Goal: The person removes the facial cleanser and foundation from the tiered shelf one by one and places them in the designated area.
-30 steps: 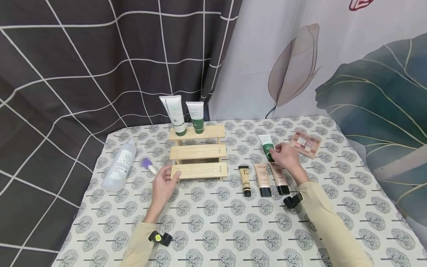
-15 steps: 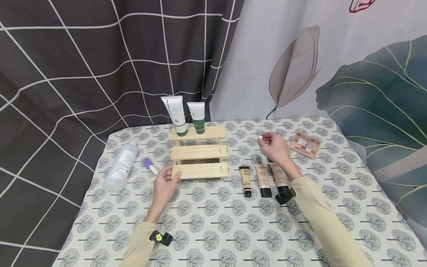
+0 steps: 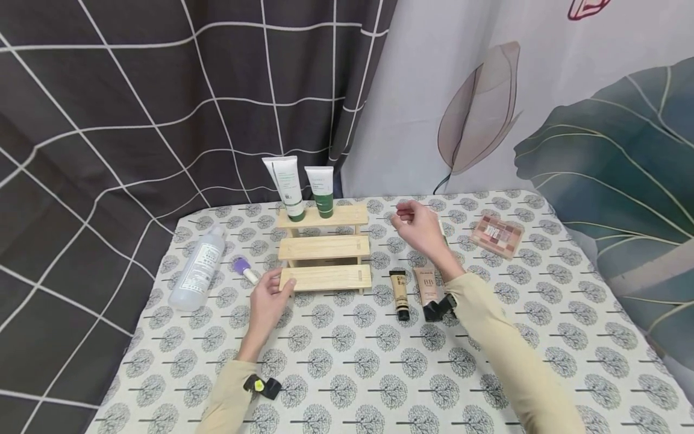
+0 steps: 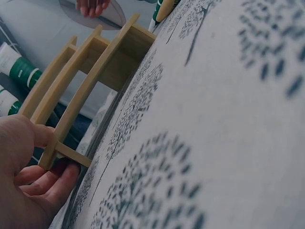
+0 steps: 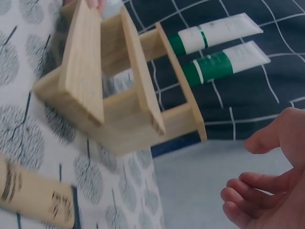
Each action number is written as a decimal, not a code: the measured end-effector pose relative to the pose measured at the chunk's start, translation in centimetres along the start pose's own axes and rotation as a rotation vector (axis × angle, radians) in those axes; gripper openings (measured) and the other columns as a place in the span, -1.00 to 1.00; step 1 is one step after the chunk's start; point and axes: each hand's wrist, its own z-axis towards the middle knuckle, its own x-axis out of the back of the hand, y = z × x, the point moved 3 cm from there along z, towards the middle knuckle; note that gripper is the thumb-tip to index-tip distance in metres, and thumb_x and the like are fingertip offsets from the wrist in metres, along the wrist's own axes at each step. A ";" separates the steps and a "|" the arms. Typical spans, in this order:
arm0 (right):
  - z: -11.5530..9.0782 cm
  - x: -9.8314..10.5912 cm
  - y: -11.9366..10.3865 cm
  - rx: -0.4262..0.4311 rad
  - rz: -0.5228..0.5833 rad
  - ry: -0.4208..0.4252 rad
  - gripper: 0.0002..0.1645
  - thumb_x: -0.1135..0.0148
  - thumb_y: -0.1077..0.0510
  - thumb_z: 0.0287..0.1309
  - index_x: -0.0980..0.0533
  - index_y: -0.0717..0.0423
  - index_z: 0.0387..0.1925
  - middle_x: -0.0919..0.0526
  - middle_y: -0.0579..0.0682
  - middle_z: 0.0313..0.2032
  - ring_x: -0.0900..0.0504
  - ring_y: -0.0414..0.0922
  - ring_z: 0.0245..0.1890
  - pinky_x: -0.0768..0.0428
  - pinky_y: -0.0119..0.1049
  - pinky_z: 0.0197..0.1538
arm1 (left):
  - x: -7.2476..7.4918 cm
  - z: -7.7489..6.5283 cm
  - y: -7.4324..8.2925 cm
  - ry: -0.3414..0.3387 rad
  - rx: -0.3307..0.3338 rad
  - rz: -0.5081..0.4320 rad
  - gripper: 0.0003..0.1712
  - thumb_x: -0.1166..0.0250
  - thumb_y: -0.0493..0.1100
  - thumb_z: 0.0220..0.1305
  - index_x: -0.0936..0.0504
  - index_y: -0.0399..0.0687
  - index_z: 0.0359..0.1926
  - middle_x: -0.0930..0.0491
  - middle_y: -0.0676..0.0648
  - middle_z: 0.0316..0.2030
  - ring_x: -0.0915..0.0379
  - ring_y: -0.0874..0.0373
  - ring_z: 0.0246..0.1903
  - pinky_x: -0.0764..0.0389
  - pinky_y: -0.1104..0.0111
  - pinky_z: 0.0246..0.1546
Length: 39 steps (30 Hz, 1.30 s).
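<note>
My left hand [image 3: 267,299] grips the left end of the lowest step of a three-tier wooden rack [image 3: 325,277], thumb on top and fingers underneath in the left wrist view. On the top step, white-and-green squeeze tubes [image 3: 288,190] [image 3: 321,193] stand upright. My right hand [image 3: 420,228] hovers right of the rack, holding nothing; the right wrist view shows its thumb [image 5: 267,138] apart from loosely bent fingers. Behind that hand, a small white-and-green tube is almost wholly hidden. Below the right wrist lie a gold tube [image 3: 399,295] and a pink BB cream tube [image 3: 426,284].
A clear bottle [image 3: 197,271] and a purple-tipped brush [image 3: 241,265] lie left of the rack. An eyeshadow palette [image 3: 497,235] lies at the right. The tree-print tablecloth [image 3: 347,386] covers the table, and curtains [image 3: 162,120] hang behind.
My right hand has left the small green-and-white tube and moved left towards the rack, its forearm now covering the second BB cream tube. My left hand keeps its grip on the rack.
</note>
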 end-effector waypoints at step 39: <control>4.3 -11.3 -6.7 0.105 0.196 -0.022 -0.37 -0.42 0.22 0.16 -0.41 0.36 0.21 -0.63 0.27 0.11 -0.63 0.11 0.16 -0.59 -0.15 0.32 | 0.1 -0.3 0.3 0.009 0.010 0.014 -0.39 -0.39 -0.08 0.32 -0.47 -0.24 0.30 -0.67 -0.30 -0.04 -0.65 -0.02 -0.16 -0.63 0.65 -0.24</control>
